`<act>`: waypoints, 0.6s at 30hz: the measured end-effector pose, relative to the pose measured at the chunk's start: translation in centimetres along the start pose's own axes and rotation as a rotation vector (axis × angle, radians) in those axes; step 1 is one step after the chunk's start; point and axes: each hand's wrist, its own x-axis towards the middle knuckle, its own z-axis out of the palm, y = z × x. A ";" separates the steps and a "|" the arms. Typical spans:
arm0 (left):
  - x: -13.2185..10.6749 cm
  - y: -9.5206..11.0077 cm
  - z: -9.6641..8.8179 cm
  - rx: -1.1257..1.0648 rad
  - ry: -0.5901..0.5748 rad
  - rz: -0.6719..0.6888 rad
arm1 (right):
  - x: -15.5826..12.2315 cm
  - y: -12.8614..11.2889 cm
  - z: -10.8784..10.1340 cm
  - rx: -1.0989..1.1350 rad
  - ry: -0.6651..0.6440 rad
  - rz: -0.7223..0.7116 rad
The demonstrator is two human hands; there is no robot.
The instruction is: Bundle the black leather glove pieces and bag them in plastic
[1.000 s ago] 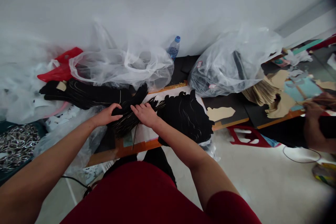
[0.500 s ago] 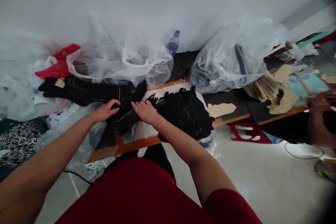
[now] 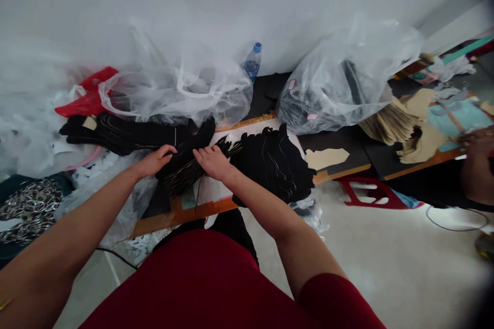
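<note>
Spread flat, the left hand (image 3: 154,161) and right hand (image 3: 211,162) press down, neither grip pinching, on a fanned sheaf of thin black fabric cut-outs (image 3: 184,174), which lies on the bench (image 3: 181,221) beside a scalloped black stack (image 3: 272,164).

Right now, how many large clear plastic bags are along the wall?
2: a clear plastic bag left of the water bottle, and a clear plastic bag right of it, holding dark pieces. Loose plastic at far left could hide another.
</note>
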 end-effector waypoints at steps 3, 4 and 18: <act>0.0 0.0 -0.1 0.000 -0.001 -0.001 | 0.0 0.0 0.1 0.001 0.009 0.001; 0.1 0.0 -0.2 -0.002 -0.002 -0.002 | 0.0 0.0 0.0 0.005 0.012 0.002; 0.0 0.0 -0.4 -0.015 -0.027 0.049 | -0.2 0.2 -0.4 -0.001 -0.023 -0.021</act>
